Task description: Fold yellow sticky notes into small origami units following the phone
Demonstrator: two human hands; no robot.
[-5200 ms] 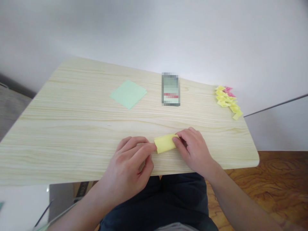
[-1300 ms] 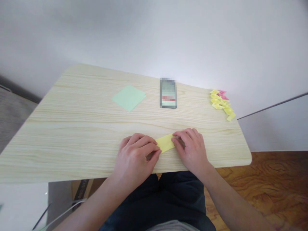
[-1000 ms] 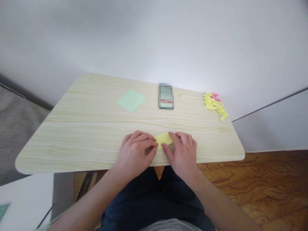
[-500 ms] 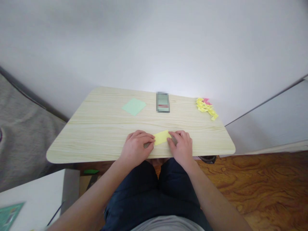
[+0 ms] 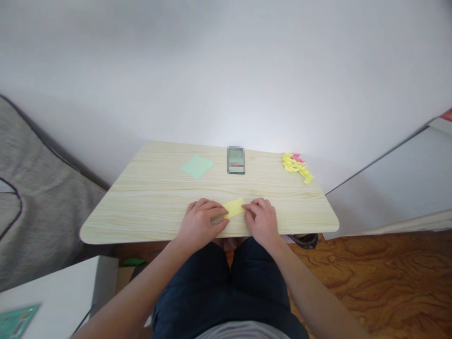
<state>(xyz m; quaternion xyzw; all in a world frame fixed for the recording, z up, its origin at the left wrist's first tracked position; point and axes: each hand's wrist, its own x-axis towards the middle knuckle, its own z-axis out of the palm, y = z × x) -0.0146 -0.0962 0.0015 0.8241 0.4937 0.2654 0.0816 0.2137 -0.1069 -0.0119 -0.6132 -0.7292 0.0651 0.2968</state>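
A yellow paper strip (image 5: 233, 207), apparently folded, lies on the wooden-topped table near its front edge, slightly tilted. My left hand (image 5: 202, 217) rests at its left end, the fingertips on the paper and the thumb just below them. At the right end my right hand (image 5: 262, 217) grips the corner between thumb and index finger. The undersides of both hands are hidden, and so is the paper beneath the fingertips.
Farther back on the table (image 5: 148, 188) lie a pale green paper square (image 5: 197, 167) and a blurred dark-framed device (image 5: 236, 160). A cluster of folded yellow pieces (image 5: 294, 165) with a pink one (image 5: 297, 157) sits back right. A white cabinet (image 5: 63, 292) stands at the lower left.
The view has tilted up a little, so the table sits lower in it. My right thumb has shifted slightly below the paper's edge; both hands remain at the strip's ends.
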